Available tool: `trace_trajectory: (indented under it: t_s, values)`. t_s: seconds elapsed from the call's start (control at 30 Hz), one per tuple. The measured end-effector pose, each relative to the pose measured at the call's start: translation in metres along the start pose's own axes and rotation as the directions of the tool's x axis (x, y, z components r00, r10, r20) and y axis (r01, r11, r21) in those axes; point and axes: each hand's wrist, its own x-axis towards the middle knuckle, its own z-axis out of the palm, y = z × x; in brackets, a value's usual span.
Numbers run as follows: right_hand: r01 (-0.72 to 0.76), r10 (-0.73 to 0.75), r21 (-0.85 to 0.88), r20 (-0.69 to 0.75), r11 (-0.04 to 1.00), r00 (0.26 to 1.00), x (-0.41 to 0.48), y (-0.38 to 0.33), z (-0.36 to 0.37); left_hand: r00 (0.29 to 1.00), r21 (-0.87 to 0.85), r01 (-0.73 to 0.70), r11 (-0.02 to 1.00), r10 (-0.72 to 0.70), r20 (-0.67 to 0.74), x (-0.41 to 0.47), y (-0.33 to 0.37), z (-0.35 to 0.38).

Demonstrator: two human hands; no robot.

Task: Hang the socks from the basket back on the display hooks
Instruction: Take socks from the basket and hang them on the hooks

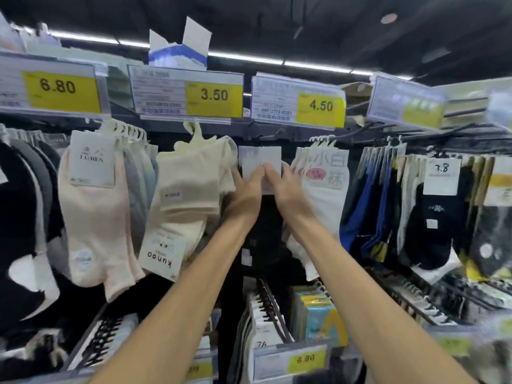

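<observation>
Both hands up at the rack: left hand and right hand pinch the white card of a dark sock pair, fingers closed on it, thumbs touching. It sits just under the hook below the 4.50 tag. Three readable yellow tags up top, cream socks left, white socks right. Dark ceiling, strip light.

You are looking at a pair of black socks with a white card header, hanging upright at the display hook under the 4.50 tag, between cream and white pairs.
</observation>
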Motion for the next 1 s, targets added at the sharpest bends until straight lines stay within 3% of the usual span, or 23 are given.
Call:
trace_trajectory:
  t_s: [0.13, 0.27, 0.43, 0.53, 0.6, 0.67, 0.73, 0.8, 0.9, 1.0]
  values:
    - [-0.020, 0.019, 0.078, 0.013, 0.997, 1.000, -0.012, -0.006, -0.005, 0.999, 0.035, 0.030, 0.999, -0.031, 0.013, -0.017, 0.001, 0.003]
    - [0.032, -0.034, 0.079, 0.029, 0.996, 0.999, -0.026, -0.009, -0.016, 0.997, -0.011, -0.072, 0.997, 0.072, 0.027, -0.037, 0.001, 0.003]
    - [0.080, -0.086, 0.066, 0.096, 0.995, 0.992, -0.053, -0.007, -0.044, 0.975, 0.100, -0.220, 0.970, 0.220, 0.010, -0.067, 0.009, 0.000]
    - [0.204, -0.206, 0.103, 0.010, 0.974, 0.979, -0.077, -0.004, -0.074, 0.908, 0.386, -0.385, 0.838, 0.419, -0.003, -0.101, 0.013, 0.001]
    - [0.289, -0.276, 0.122, -0.108, 0.950, 0.955, -0.083, -0.004, -0.096, 0.811, 0.519, -0.509, 0.687, 0.585, 0.021, -0.119, 0.020, 0.008]
    - [0.320, -0.292, 0.134, -0.192, 0.938, 0.937, -0.081, -0.003, -0.112, 0.707, 0.475, -0.648, 0.595, 0.702, 0.086, -0.133, 0.026, 0.022]
    - [0.290, -0.260, 0.141, -0.196, 0.947, 0.945, -0.074, 0.002, -0.123, 0.662, 0.362, -0.726, 0.585, 0.736, 0.140, -0.140, 0.030, 0.041]
    - [0.219, -0.200, 0.113, -0.159, 0.969, 0.967, -0.065, 0.008, -0.128, 0.733, 0.228, -0.678, 0.698, 0.663, 0.153, -0.136, 0.031, 0.062]
    - [0.098, -0.092, 0.062, -0.095, 0.993, 0.991, -0.049, 0.020, -0.130, 0.901, 0.056, -0.428, 0.902, 0.421, 0.107, -0.111, 0.026, 0.088]
    - [0.002, -0.001, 0.014, -0.023, 1.000, 1.000, -0.033, 0.028, -0.124, 0.971, 0.089, -0.240, 0.967, 0.238, 0.024, -0.072, 0.014, 0.098]
